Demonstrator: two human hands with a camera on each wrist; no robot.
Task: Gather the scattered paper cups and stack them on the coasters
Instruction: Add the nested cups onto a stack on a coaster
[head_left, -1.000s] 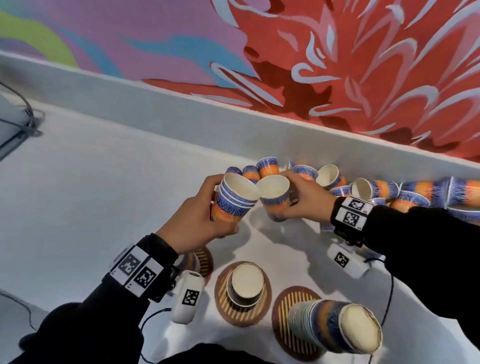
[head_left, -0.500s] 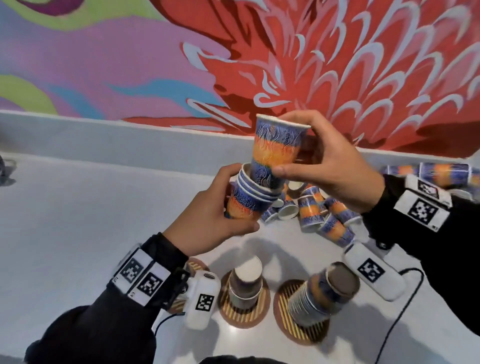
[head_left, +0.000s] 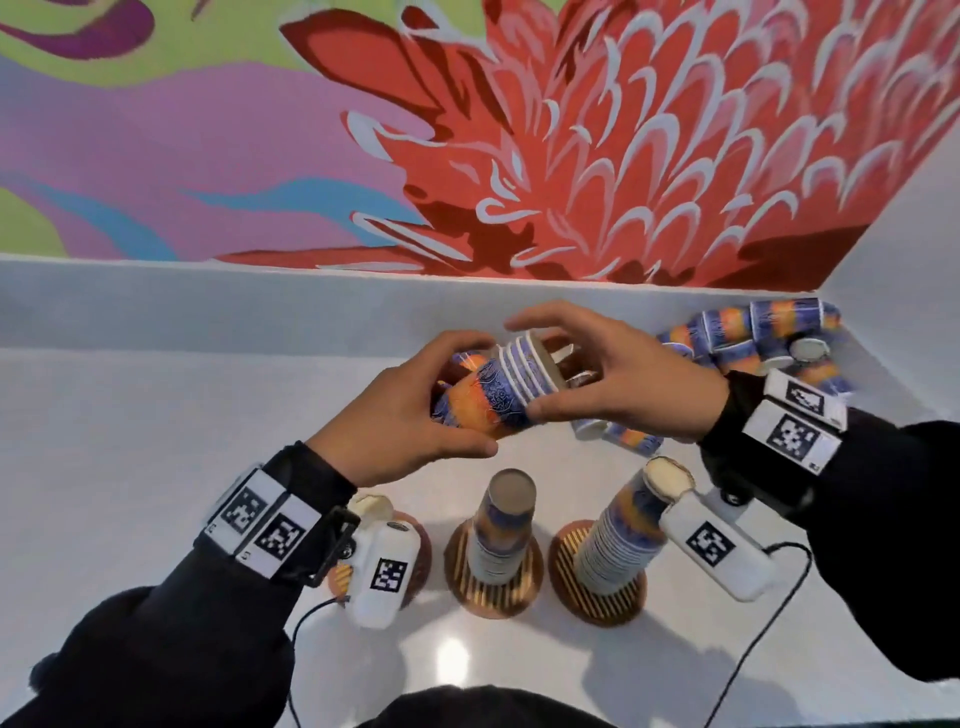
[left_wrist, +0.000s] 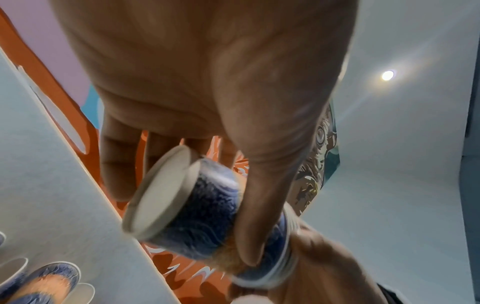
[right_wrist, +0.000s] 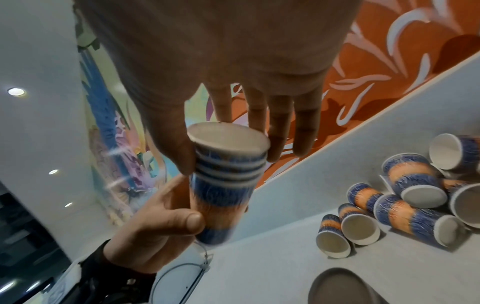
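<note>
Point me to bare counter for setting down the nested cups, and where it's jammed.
Bare counter lies left of the left hand up to the back ledge, and near the front, below the coasters. Crowded: loose cups fill the right back corner, and stacks occupy all three coasters.

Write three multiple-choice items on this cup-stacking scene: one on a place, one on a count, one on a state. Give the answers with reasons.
1. Where do the loose cups lie?
A. In the far right corner of the table
B. At the near left edge
C. On the floor

2. How many coasters are in the head view?
A. One
B. Three
C. Five

3. How is the nested stack held?
A. Standing on the table
B. Gripped in the left hand, right hand at its rim end
C. Resting on a coaster

Answers: 1 A, the pile lies against the back wall at right. 2 B, left coaster, middle coaster, right coaster. 3 B, both hands are on it in mid-air.
</note>
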